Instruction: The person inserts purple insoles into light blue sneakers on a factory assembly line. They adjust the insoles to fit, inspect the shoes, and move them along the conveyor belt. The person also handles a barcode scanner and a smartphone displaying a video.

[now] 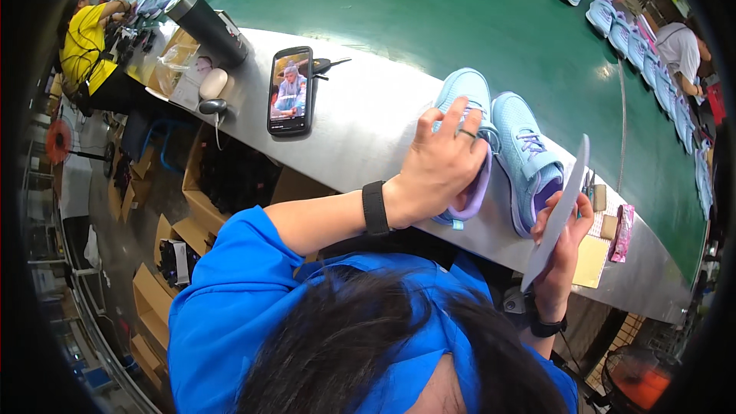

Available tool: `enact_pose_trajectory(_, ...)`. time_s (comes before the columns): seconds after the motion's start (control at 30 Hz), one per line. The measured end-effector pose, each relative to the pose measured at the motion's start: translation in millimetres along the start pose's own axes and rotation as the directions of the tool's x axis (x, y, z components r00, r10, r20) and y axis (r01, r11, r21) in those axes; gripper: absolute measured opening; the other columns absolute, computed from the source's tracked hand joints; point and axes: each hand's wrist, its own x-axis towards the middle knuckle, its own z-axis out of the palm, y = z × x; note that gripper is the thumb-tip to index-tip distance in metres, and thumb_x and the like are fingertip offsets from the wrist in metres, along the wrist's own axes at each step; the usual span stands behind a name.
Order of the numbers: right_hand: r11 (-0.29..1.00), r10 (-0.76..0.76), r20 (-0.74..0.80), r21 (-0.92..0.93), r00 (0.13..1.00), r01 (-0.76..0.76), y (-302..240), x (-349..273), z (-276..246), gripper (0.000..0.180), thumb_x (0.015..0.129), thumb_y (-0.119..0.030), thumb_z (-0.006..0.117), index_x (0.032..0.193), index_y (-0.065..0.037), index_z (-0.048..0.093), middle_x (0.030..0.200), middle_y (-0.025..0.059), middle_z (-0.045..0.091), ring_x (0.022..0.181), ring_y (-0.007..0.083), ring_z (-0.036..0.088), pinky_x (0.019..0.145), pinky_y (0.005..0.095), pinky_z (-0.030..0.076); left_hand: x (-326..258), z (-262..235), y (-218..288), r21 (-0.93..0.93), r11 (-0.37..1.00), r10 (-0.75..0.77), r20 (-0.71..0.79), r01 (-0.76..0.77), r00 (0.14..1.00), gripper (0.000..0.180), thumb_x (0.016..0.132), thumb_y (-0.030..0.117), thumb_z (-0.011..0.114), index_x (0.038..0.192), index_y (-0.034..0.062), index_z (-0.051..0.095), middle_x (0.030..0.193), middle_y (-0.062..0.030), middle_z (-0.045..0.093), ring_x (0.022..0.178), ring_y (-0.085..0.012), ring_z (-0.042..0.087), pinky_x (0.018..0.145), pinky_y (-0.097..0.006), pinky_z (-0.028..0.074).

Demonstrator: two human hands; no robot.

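Metal tabletop [349, 126], blue shoes [529, 152] lengthwise, toes [508, 111] away

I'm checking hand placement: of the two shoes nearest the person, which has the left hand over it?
The shoe on the left: the left hand covers its middle. The shoe on the right shows its lilac laces uncovered.

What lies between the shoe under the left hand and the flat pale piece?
In the head view, a second blue shoe lies between the shoe under the left hand and the flat pale piece in the right hand.
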Motion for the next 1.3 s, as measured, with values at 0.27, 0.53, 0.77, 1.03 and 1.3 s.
enact_pose_trajectory(0.27,0.951,-0.054,0.204,-0.287,0.977,0.112,1.5,-9.9,16.9,0.064,0.071,-0.042,0.075,0.11,-0.002,0.043,0.108,0.0092,0.04,0.097,0.0183,0.043,0.088,0.0297,0.036,24.0,2.8,-19.5,-0.271,0.893,0.37,-0.014,-0.359,0.929,0.019,0.073,0.011,0.06,0.087,-0.0006,0.059,0.106,-0.0166,0.059,0.102,-0.0284,0.062,0.087,-0.037,0.051)
enact_pose_trajectory(0.53,0.912,-0.062,0.242,-0.381,0.968,0.153,1.8,-7.5,15.9,0.058,0.073,-0.038,0.072,0.108,-0.001,0.046,0.101,0.0079,0.042,0.088,0.0163,0.044,0.078,0.027,0.037,18.9,-18.6,-28.8,-0.11,0.991,0.078,-0.049,-0.083,0.996,0.017,0.071,0.01,0.062,0.085,0.0045,0.055,0.079,-0.0066,0.058,0.064,-0.0188,0.063,0.051,-0.03,0.05)
enact_pose_trajectory(0.77,0.867,-0.114,0.254,-0.447,0.96,0.221,3.4,7.0,17.9,0.062,0.072,-0.029,0.071,0.122,0.002,0.049,0.11,0.0125,0.054,0.096,0.0212,0.053,0.084,0.0304,0.041,7.7,-34.0,-5.5,-0.084,0.987,-0.132,0.059,0.136,0.99,0.015,0.069,0.011,0.063,0.079,0.0058,0.054,0.079,-0.0087,0.056,0.06,-0.021,0.062,0.05,-0.03,0.049)
enact_pose_trajectory(1.03,0.472,0.009,0.478,-0.776,0.878,0.418,-39.9,9.1,14.9,0.05,0.063,-0.014,0.075,0.111,-0.005,0.065,0.099,0.0175,0.061,0.084,0.0327,0.063,0.073,0.0361,0.052,0.8,-30.2,-14.0,-0.189,0.975,-0.1,0.096,0.117,0.99,0.012,0.072,0.008,0.062,0.081,0.0017,0.055,0.081,-0.011,0.056,0.061,-0.023,0.062,0.053,-0.031,0.051)
enact_pose_trajectory(1.3,0.28,-0.039,0.576,-0.778,0.817,0.562,-34.6,19.2,39.5,0.036,0.068,-0.02,0.075,0.1,-0.005,0.068,0.094,0.0133,0.063,0.081,0.0282,0.064,0.069,0.0359,0.052,0.1,-29.6,-30.6,-0.442,0.883,-0.15,0.062,0.162,0.987,0.011,0.076,0.006,0.063,0.08,-0.0008,0.055,0.079,-0.0125,0.057,0.062,-0.0306,0.06,0.055,-0.037,0.051)
